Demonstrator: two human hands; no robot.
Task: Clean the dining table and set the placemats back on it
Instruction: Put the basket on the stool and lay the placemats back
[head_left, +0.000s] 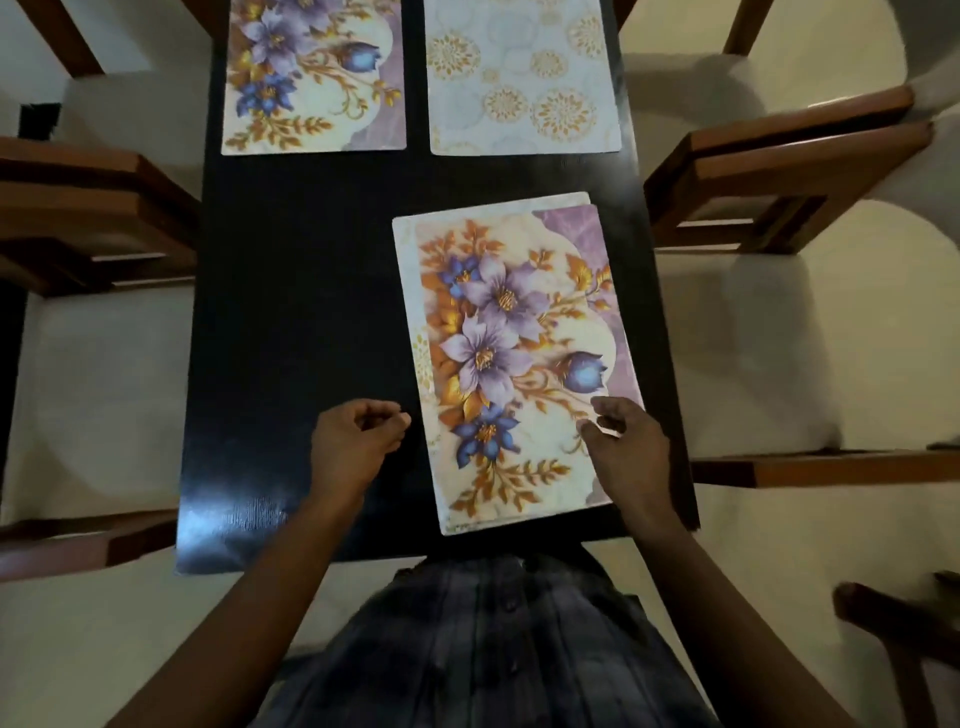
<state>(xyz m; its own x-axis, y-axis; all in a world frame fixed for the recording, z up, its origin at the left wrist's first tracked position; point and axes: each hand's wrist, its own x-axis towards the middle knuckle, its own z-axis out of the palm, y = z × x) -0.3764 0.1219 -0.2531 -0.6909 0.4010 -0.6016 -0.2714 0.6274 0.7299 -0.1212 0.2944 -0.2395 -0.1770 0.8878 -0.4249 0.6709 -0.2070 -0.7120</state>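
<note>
Head view: the floral mat (514, 364) lies on the near right part of the counter (291, 312). Its long axis runs away from the person, far end tilted slightly left. It covers a second mat (405, 270), mostly hidden. Of the hands, the right hand (628, 447) curls at the floral mat's right edge, grip unclear. The left hand (358, 441) hangs loosely curled beside it, holding nothing. A far mat (322, 78) and a pale mat (524, 78) are cut off at the top.

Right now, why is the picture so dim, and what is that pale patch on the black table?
Head view: weak light overall; the pale patch is glare on the glossy dining table, near-left corner; the wooden chairs bow outward from the wide-angle lens; the left hand looks slightly soft.
</note>
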